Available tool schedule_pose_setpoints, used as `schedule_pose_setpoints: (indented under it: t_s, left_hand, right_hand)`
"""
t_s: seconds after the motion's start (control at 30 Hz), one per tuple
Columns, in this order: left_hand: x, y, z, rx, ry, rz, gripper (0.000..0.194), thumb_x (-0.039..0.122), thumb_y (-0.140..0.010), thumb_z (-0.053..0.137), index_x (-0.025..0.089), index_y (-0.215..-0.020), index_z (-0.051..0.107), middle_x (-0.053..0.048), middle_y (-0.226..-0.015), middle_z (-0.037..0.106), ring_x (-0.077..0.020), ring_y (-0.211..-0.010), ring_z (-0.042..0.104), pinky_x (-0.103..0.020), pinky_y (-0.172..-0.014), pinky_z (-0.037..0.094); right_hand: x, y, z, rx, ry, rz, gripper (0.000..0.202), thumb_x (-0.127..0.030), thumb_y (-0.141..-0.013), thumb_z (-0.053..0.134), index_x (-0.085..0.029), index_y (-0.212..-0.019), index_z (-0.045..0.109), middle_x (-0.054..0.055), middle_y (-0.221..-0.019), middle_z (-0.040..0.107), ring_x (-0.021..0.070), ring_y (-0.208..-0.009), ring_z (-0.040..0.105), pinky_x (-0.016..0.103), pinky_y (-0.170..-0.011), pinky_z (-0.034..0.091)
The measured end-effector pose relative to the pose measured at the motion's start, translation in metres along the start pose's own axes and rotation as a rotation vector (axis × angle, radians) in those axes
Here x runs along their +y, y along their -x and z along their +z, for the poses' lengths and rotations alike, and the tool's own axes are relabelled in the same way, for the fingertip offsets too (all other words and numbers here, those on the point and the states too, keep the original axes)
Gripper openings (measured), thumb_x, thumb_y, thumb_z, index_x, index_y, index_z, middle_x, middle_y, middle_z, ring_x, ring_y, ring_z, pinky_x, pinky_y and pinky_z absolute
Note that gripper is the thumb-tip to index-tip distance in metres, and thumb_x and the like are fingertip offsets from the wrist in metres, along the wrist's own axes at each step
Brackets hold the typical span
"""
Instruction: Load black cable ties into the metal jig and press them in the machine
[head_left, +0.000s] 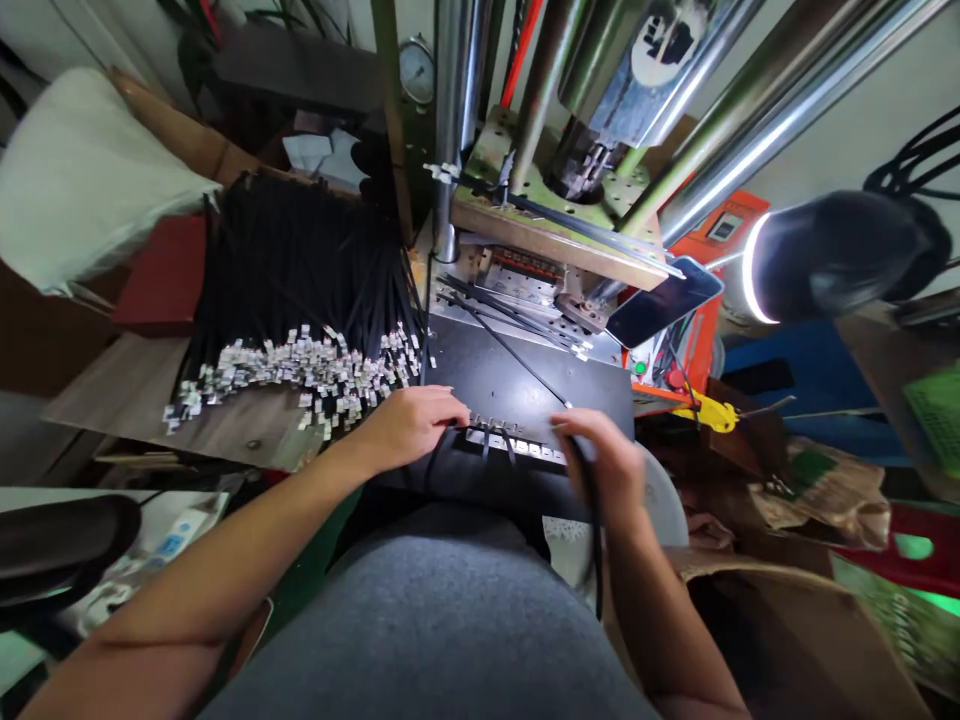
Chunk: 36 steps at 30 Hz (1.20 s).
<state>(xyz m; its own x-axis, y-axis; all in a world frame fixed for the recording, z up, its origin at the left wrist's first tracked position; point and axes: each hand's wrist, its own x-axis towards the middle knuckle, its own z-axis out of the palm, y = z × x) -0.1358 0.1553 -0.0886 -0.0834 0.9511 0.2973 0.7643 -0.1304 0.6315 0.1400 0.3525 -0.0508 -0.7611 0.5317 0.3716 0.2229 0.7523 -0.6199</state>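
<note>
A narrow metal fixture strip (517, 445) with a row of slots lies on the dark plate (517, 365) in front of me. Several black cables run out of it toward my body. My left hand (416, 425) is closed at the strip's left end, its fingertips on a black cable (433, 460) that curves down below them. Right of the strip, my right hand (609, 465) is blurred and closed around another black cable (595, 540), which hangs down past the wrist. That cable's white tip shows near the fingertips.
A big bundle of black cables (300, 260) with white connector ends lies at left. Behind the plate stands a press with metal columns (446, 130) and more cables on its bed. A phone (664, 300), a lit lamp (817, 255) and yellow-handled pliers (709, 412) are at right.
</note>
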Motion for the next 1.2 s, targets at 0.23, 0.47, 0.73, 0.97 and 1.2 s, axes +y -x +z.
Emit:
schedule_pose_setpoints:
  t_s: [0.23,0.47,0.73,0.97,1.2]
  left_hand:
    - [0.001,-0.021,0.025,-0.085,0.020,-0.127,0.014,0.011,-0.082,0.052,0.018,-0.082,0.065,0.000,-0.079,0.067,-0.0122,-0.071,0.061,-0.025,-0.070,0.049]
    - [0.021,-0.035,0.024,-0.252,-0.182,-0.249,0.019,0.010,-0.082,0.050,0.021,-0.088,0.064,0.000,-0.077,0.069,-0.0161,-0.069,0.063,-0.027,-0.062,0.044]
    - [-0.008,-0.021,-0.001,-0.187,-0.212,-0.139,0.033,0.011,-0.089,0.042,0.021,-0.110,0.066,-0.005,-0.112,0.070,-0.0207,-0.107,0.063,-0.035,-0.095,0.048]
    - [-0.014,-0.001,-0.013,-0.141,-0.449,-0.563,0.023,0.033,-0.088,0.061,0.020,-0.106,0.060,-0.007,-0.101,0.069,-0.0239,-0.088,0.066,-0.035,-0.077,0.050]
    - [-0.018,0.001,0.006,-0.079,-0.337,-0.622,0.029,0.021,-0.086,0.057,0.023,-0.115,0.056,-0.004,-0.101,0.068,-0.0226,-0.092,0.065,-0.034,-0.080,0.050]
  right_hand:
    - [0.001,0.014,0.105,-0.048,-0.275,0.192,0.006,-0.025,-0.090,0.061,-0.021,-0.088,0.065,0.003,-0.093,0.073,0.0168,-0.086,0.070,0.029,-0.081,0.057]
    - [0.001,0.009,0.097,-0.052,-0.159,0.008,0.010,-0.018,-0.095,0.054,-0.020,-0.093,0.064,0.004,-0.093,0.071,0.0164,-0.088,0.066,0.030,-0.081,0.054]
    - [-0.005,0.009,0.093,-0.132,0.122,-0.234,0.022,-0.011,-0.098,0.043,-0.019,-0.096,0.064,0.008,-0.099,0.071,0.0202,-0.090,0.063,0.033,-0.080,0.053]
    - [-0.008,0.012,0.096,-0.176,0.171,-0.214,0.023,-0.012,-0.098,0.043,-0.018,-0.093,0.065,0.010,-0.099,0.071,0.0215,-0.091,0.062,0.035,-0.082,0.052]
    - [0.003,0.007,0.093,-0.165,-0.029,-0.083,0.020,-0.013,-0.096,0.047,-0.019,-0.094,0.066,0.007,-0.099,0.072,0.0200,-0.093,0.065,0.034,-0.083,0.053]
